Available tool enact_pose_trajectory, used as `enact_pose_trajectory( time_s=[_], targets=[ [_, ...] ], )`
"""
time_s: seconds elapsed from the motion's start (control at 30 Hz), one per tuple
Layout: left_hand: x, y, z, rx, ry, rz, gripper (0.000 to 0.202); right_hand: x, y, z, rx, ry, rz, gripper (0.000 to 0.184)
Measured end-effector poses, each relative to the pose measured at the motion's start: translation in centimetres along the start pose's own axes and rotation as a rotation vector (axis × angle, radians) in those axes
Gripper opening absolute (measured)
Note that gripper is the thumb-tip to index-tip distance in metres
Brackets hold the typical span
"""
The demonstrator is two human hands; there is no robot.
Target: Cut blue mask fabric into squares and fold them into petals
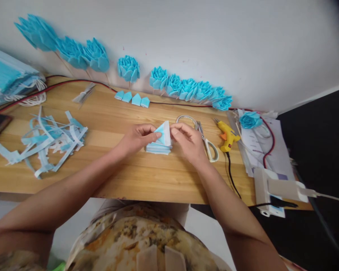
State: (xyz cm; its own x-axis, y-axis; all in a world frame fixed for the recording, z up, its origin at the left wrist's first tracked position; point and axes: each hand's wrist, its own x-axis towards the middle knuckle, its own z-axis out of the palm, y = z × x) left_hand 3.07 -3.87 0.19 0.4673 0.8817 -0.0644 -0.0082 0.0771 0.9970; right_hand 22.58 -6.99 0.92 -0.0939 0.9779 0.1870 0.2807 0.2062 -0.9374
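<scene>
My left hand (138, 137) and my right hand (188, 142) both pinch a small blue and white folded piece (164, 134), shaped like a triangle, holding it just above a short stack of blue squares (158, 148) on the wooden table (121, 177). Fingers of each hand are closed on the piece's edges. Three or more finished folded blue pieces (132, 99) lie in a row further back.
White-handled scissors (209, 145), a wire ring (186, 118) and a yellow glue gun (227, 135) lie right of my hands. Blue strip scraps (45, 141) lie left. Blue folded flowers (186, 87) line the wall. A power strip (271, 190) sits at right.
</scene>
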Motion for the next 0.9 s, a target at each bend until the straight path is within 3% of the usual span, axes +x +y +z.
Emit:
enact_pose_trajectory(
  time_s=[0.1,0.23,0.4,0.53,0.73,0.9],
  targets=[
    [0.2,-0.5,-0.4,-0.056,0.014,-0.001,0.031,0.2,0.2,-0.6,-0.077,0.054,-0.157,0.022],
    [0.2,-0.7,-0.5,-0.111,0.020,-0.001,0.032,0.3,0.3,-0.8,-0.265,0.035,-0.377,0.039],
    [0.1,-0.4,-0.3,-0.152,0.022,0.011,0.033,0.2,0.1,-0.7,-0.421,0.034,-0.461,0.031],
    [0.2,-0.3,-0.2,-0.144,0.037,0.010,0.034,0.1,0.0,-0.7,-0.282,0.043,-0.413,0.021],
    [-0.1,0.1,0.1,-0.024,0.023,0.019,0.030,-0.2,0.5,0.0,0.087,-0.075,-0.122,0.029],
    [-0.4,0.2,0.5,0.088,0.010,0.029,0.027,-0.2,0.9,0.6,0.137,-0.126,-0.031,0.032]
  ],
)
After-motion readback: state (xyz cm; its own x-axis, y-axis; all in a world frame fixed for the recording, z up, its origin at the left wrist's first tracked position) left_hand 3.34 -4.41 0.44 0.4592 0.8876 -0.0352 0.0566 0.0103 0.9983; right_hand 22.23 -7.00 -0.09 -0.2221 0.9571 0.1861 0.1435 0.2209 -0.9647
